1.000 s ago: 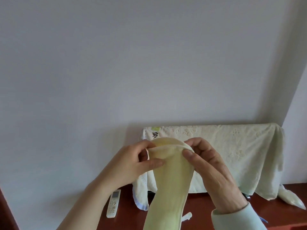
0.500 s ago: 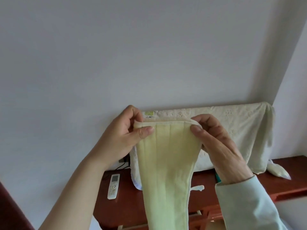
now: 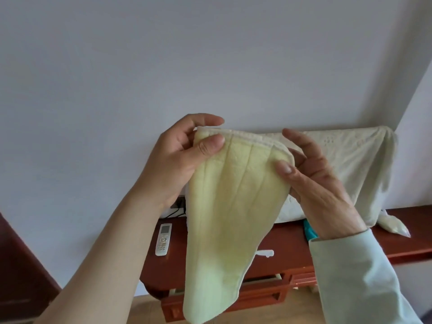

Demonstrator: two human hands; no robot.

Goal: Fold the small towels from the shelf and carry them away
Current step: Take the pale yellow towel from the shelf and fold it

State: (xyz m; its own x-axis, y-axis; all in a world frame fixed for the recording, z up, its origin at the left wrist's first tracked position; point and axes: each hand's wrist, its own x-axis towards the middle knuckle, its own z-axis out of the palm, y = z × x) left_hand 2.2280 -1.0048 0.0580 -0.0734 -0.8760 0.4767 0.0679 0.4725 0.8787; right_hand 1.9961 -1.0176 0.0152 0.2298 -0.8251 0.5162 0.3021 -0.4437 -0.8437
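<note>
Above the shelf [image 3: 292, 242], the left hand [image 3: 184, 157] and right hand [image 3: 315, 181] each pinched a top corner of the small towel [image 3: 224, 218]; folding looked unfinished, carrying not yet begun.

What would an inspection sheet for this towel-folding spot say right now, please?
Surface: red-brown wooden shelf, partly covered.
Job's things: small yellow towel hangs from both hands.
Clutter: cream cloth draped at the shelf's back; white remote, teal item, white bag on it.
Grippers: left hand and right hand each pinch a top corner of the towel.
Cables: dark cord by the wall, mostly hidden.
Surroundings: white wall, wooden floor.
</note>
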